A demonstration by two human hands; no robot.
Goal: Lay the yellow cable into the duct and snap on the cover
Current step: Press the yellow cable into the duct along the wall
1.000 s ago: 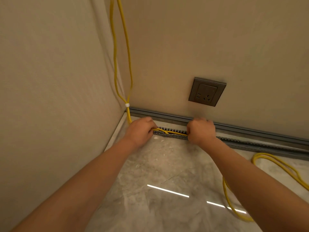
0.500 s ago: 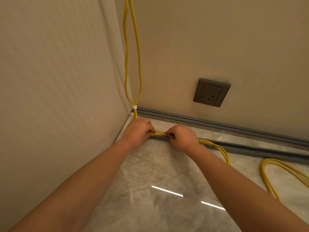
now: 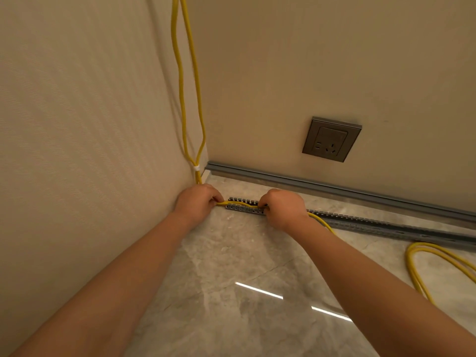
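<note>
A doubled yellow cable (image 3: 183, 99) hangs down the room corner, bound by a white tie (image 3: 196, 168). It bends at the floor into a grey slotted duct (image 3: 360, 224) that lies along the floor in front of the wall. My left hand (image 3: 197, 202) grips the cable at the duct's left end. My right hand (image 3: 282, 208) holds the cable down on the duct a short way to the right. Between my hands the cable lies along the duct's open top. Behind my right hand the cable leaves the duct and runs to loose loops (image 3: 438, 264) on the floor.
A grey strip (image 3: 334, 188) runs along the foot of the back wall, behind the duct. A grey wall socket (image 3: 331, 139) sits above it. The left wall stands close beside my left arm. The floor is polished marble tile (image 3: 231, 292).
My right hand slid left toward my left hand, then back right a little along the duct. The view shifted, so the corner cable and loose loops sit differently in frame.
</note>
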